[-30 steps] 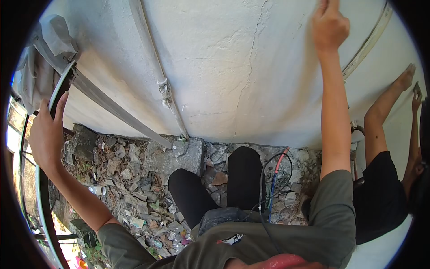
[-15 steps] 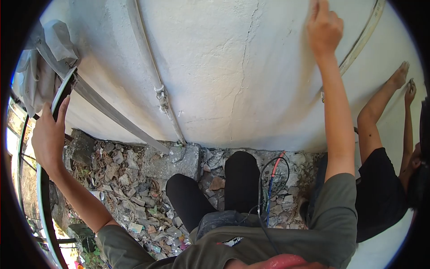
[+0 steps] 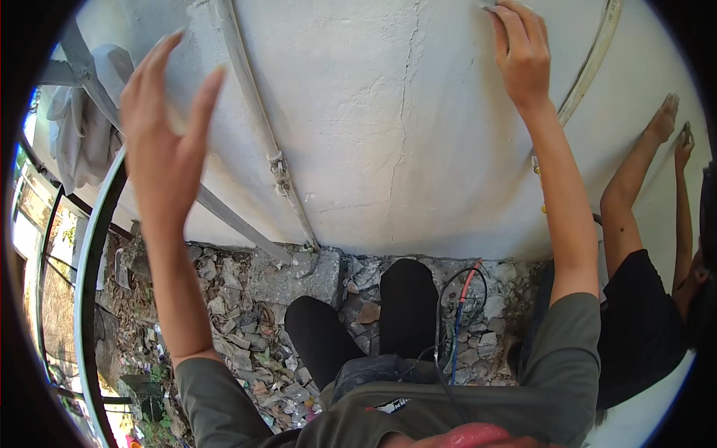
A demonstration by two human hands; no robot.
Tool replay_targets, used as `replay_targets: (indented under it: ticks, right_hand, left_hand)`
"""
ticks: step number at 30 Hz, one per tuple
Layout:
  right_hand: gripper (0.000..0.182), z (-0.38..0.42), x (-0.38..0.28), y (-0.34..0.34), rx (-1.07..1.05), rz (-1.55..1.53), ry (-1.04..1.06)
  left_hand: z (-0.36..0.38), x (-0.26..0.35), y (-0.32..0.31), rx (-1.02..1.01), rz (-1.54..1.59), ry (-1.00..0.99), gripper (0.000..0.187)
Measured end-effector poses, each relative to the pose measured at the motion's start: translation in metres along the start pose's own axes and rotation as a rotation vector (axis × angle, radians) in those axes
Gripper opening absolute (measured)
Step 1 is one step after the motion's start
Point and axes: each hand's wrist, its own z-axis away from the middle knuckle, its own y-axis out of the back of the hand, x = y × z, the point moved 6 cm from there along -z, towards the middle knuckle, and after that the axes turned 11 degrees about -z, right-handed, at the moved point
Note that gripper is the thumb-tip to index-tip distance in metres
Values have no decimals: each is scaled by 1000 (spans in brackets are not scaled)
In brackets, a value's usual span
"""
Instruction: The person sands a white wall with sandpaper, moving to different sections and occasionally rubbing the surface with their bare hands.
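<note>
My left hand [image 3: 168, 127] is raised in front of the wall's left part, fingers spread and slightly blurred, with nothing in it. It is close to the grey metal bar [image 3: 239, 224] and the curved metal rail [image 3: 89, 284]. My right hand [image 3: 524, 60] is high against the pale wall [image 3: 343, 134], its fingers bent and its fingertips at the surface. A small greyish edge shows at those fingertips, too little to name. A long crack [image 3: 404, 97] runs down the plaster between my hands.
A pipe with a valve [image 3: 280, 172] runs down the wall, and another pipe [image 3: 590, 67] is at right. Rubble [image 3: 254, 328] and a concrete block [image 3: 299, 276] lie below. Grey cloth [image 3: 78, 142] hangs at left. Another person [image 3: 642, 321] is close on my right, hands on the wall.
My left hand has let go of the curved rail and moved up and right toward the wall. My right hand has shifted slightly left and down, its fingers less tightly curled.
</note>
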Motion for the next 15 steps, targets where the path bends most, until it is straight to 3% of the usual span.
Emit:
replay_targets:
  ticks: [3, 5, 7, 8, 10, 12, 15]
  right_hand:
    - [12, -4, -29, -10, 11, -128, 138]
    - [18, -1, -31, -18, -118, -141, 85]
    - [27, 7, -19, -27, -168, -175, 48]
    - [25, 2, -23, -24, -111, -138, 86]
    - [24, 3, -21, -22, -61, -98, 126]
    - [31, 12, -4, -25, -90, -131, 32]
    - [33, 22, 4, -22, -140, -162, 69]
  left_hand:
    - [-37, 72, -46, 313, 332, -123, 51]
    - [-60, 116, -83, 574, 252, -46, 42]
    - [-71, 148, -77, 353, 417, -280, 50]
    - [-76, 159, -83, 363, 418, -279, 50]
    - [-77, 195, -103, 362, 461, -634, 46]
    - [-82, 202, -119, 311, 444, -622, 45]
    - [-82, 205, -133, 265, 372, -619, 44]
